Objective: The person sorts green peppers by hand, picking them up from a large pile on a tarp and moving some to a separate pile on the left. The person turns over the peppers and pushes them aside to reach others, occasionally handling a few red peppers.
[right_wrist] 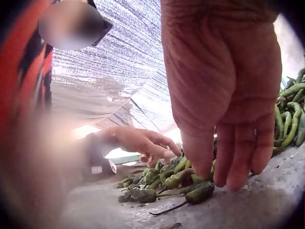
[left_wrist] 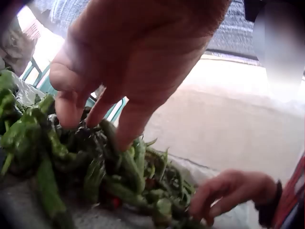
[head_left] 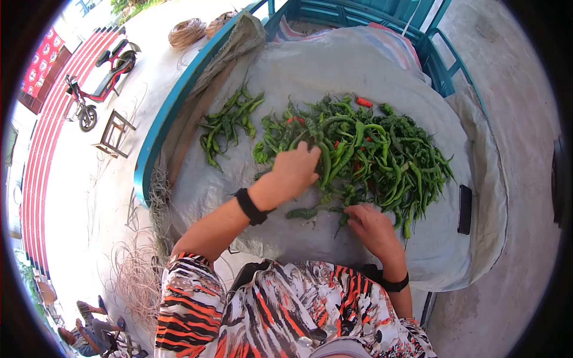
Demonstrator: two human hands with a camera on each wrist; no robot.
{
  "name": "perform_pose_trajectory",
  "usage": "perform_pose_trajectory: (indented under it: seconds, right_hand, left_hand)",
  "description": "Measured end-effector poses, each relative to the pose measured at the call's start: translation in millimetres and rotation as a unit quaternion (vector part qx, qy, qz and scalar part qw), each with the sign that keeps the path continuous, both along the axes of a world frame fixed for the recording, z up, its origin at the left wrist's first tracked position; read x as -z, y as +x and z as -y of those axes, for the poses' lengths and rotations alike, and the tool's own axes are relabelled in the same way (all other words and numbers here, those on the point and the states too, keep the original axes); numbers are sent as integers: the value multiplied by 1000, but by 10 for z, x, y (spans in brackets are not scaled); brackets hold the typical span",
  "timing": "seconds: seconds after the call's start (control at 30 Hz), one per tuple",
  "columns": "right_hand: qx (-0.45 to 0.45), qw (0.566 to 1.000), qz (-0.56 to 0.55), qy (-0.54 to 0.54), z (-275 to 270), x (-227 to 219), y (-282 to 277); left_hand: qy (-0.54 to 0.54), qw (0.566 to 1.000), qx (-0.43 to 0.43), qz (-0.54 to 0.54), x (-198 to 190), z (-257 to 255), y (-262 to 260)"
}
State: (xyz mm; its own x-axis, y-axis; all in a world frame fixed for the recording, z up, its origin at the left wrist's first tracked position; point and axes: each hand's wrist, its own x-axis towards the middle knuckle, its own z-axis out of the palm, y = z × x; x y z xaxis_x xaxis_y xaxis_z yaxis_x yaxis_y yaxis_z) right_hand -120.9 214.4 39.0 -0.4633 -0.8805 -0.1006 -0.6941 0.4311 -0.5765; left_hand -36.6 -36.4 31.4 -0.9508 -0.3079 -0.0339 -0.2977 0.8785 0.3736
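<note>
A wide heap of green chili peppers (head_left: pixel 394 155), with a few red chili peppers (head_left: pixel 363 102) among them, lies on a pale grey sheet (head_left: pixel 358 65). My left hand (head_left: pixel 292 173) is over the near left side of the heap. In the left wrist view its fingers (left_wrist: pixel 129 125) point down, somewhat spread, with the tips right at the peppers. The right hand (head_left: pixel 376 230) is low at the heap's near edge, its fingers (right_wrist: pixel 238 162) straight and pointing down. Beside those fingertips a single green pepper (right_wrist: pixel 200 192) with a long stem lies on the sheet.
A smaller pile of green peppers (head_left: pixel 230 122) lies to the left. Near the sheet's right side is a black phone (head_left: pixel 464 209). Teal rails (head_left: pixel 173 113) border the cargo bed. Beyond on the left are a scooter (head_left: pixel 107 80), a stool (head_left: pixel 113 134) and a seated person (head_left: pixel 95 328).
</note>
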Motion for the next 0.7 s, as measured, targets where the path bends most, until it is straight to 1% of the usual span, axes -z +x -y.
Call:
perform_pose_trajectory:
  seconds: [0.07,0.13,0.3,0.33,0.43,0.57,0.63,0.7]
  right_hand:
    - [-6,1000,-1,-4,11,22,0]
    - [-2,1000,6,-2,8,19,-8]
    - [2,1000,19,-10,-14,52,-28]
    - [2,1000,20,-6,-3,40,-28]
    - [2,1000,25,5,12,-9,-2]
    - [15,999,28,13,27,-49,-10]
    - [20,999,26,-2,17,-45,-30]
    - [31,999,22,-16,-16,-26,-62]
  left_hand:
    - [20,999,13,-32,24,-46,52]
    - [35,998,24,-51,-45,-34,66]
    - [71,994,45,-75,-405,245,171]
    - [53,995,19,-82,-407,323,124]
    - [42,982,-59,-173,-411,414,-40]
    - [20,988,-11,-152,-23,483,-292]
    - [6,991,5,-135,32,498,-375]
    - [-19,996,-8,-85,27,519,-411]
